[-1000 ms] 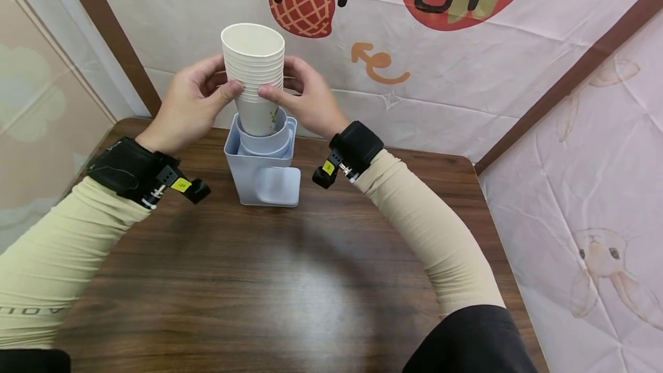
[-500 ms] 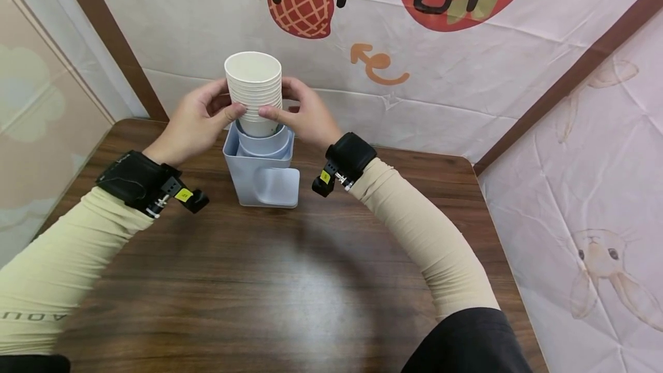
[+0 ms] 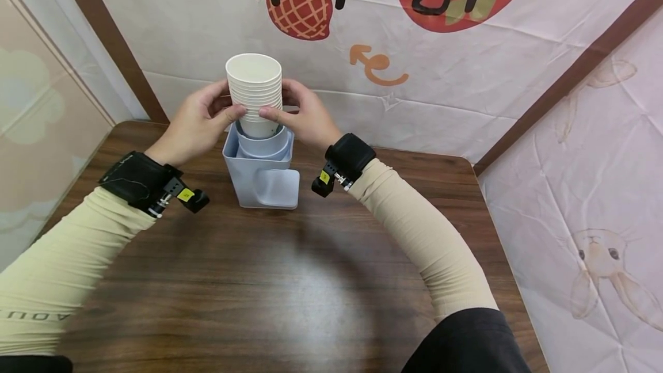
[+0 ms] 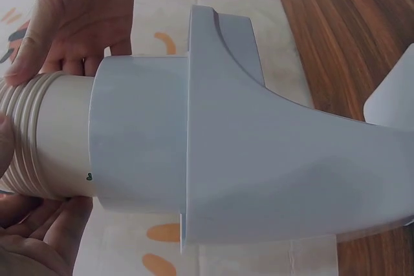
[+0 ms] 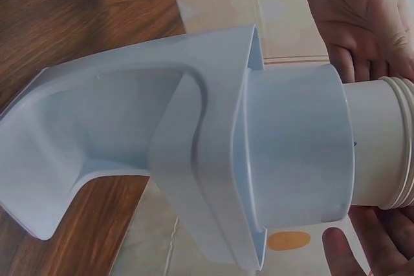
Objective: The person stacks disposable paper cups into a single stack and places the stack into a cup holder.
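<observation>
A stack of white paper cups [image 3: 255, 88] stands upright with its lower end inside the round tube of a pale blue cup dispenser [image 3: 243, 180]. From the left, my left hand [image 3: 194, 120] grips the stack, thumb in front and fingers behind. My right hand [image 3: 308, 113] grips it from the other side in the same way. In the left wrist view, the bottom of the cup stack [image 4: 63, 134] passes into the tube [image 4: 139, 134], and the stacked rims stay outside. The right wrist view also has the cups [image 5: 378, 143] entering the tube [image 5: 297, 143].
The dispenser stands near the back edge of a brown wooden table [image 3: 290, 286]. Right behind it hangs a printed white cloth [image 3: 440, 91]. A second cloth with a rabbit print [image 3: 595, 252] borders the right side.
Both hands have lowered the cup stack, so more of it sits inside the dispenser tube than a second ago. Over the last half second, it has hardly moved.
</observation>
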{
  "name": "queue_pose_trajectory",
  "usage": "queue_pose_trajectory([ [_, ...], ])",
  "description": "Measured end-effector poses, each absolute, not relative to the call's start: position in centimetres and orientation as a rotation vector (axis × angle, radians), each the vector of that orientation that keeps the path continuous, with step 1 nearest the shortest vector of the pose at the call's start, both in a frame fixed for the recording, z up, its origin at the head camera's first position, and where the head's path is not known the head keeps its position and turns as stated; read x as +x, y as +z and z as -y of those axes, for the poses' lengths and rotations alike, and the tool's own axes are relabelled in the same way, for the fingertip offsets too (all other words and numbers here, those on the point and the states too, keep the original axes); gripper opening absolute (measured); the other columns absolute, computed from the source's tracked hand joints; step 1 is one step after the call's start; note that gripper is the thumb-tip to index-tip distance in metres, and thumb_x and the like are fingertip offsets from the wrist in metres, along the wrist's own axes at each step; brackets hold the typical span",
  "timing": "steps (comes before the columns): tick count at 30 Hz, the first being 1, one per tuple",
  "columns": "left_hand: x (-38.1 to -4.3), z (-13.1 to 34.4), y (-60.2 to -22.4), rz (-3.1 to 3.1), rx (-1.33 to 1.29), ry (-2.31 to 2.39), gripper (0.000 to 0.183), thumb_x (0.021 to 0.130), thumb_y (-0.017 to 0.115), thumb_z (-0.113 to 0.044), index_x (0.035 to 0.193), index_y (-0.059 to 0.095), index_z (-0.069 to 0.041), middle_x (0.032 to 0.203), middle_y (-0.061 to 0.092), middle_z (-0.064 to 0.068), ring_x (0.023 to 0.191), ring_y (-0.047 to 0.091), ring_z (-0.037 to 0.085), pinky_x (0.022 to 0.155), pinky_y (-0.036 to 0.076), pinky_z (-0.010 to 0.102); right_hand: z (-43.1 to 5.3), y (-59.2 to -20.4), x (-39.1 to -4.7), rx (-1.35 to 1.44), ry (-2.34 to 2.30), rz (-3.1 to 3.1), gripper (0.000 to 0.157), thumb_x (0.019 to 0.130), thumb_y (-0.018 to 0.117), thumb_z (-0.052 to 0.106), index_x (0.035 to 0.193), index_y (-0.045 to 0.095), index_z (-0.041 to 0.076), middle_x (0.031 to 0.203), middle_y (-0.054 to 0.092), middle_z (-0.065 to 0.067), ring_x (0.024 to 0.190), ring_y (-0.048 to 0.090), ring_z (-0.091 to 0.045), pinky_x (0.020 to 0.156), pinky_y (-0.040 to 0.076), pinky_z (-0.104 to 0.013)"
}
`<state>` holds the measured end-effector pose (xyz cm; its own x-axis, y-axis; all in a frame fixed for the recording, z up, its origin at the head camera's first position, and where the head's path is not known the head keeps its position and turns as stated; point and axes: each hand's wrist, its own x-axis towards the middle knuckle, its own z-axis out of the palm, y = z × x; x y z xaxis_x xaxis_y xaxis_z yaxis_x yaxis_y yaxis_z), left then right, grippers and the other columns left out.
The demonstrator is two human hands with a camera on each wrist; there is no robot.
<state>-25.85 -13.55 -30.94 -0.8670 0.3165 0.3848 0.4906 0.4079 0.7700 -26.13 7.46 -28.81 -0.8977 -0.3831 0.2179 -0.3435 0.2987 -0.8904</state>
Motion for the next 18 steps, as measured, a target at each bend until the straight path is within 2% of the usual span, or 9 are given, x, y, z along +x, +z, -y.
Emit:
queue_pose_trajectory([
  [4, -25.9, 13.6, -31.0, 2.506, -0.71, -1.423, 0.057, 0.093, 0.057, -0.025, 0.144, 0.042, -0.005, 0.13, 0.055, 0.018, 0.111, 0.056, 0.022, 0.093, 0.048, 0.025, -7.6, -30.2, -27.6, -0.719, -1.699, -2.516, 0.061, 0.083, 0.071, 0.028, 0.136, 0.048, 0.007, 0.122, 0.06, -0.005, 0.108, 0.056, -0.013, 0.087, 0.048, -0.022],
  [14, -26.2, 13.8, -31.8, 2.547, -0.721, -1.39, 0.054, 0.092, 0.059, -0.024, 0.14, 0.046, -0.002, 0.126, 0.058, 0.018, 0.111, 0.056, 0.026, 0.093, 0.048, 0.026, -7.6, -31.1, -27.7, -0.7, -1.577, -2.616, 0.063, 0.082, 0.071, 0.035, 0.135, 0.05, 0.009, 0.123, 0.06, -0.002, 0.111, 0.054, -0.01, 0.09, 0.047, -0.024],
  [18, -26.1, 13.9, -31.8, 2.571, -0.718, -1.402, 0.054, 0.092, 0.06, -0.023, 0.14, 0.046, -0.001, 0.129, 0.056, 0.019, 0.116, 0.053, 0.029, 0.099, 0.045, 0.04, -7.6, -31.3, -27.8, -0.683, -1.542, -2.623, 0.066, 0.082, 0.072, 0.034, 0.138, 0.047, 0.01, 0.127, 0.057, -0.003, 0.114, 0.052, -0.012, 0.093, 0.046, -0.026],
])
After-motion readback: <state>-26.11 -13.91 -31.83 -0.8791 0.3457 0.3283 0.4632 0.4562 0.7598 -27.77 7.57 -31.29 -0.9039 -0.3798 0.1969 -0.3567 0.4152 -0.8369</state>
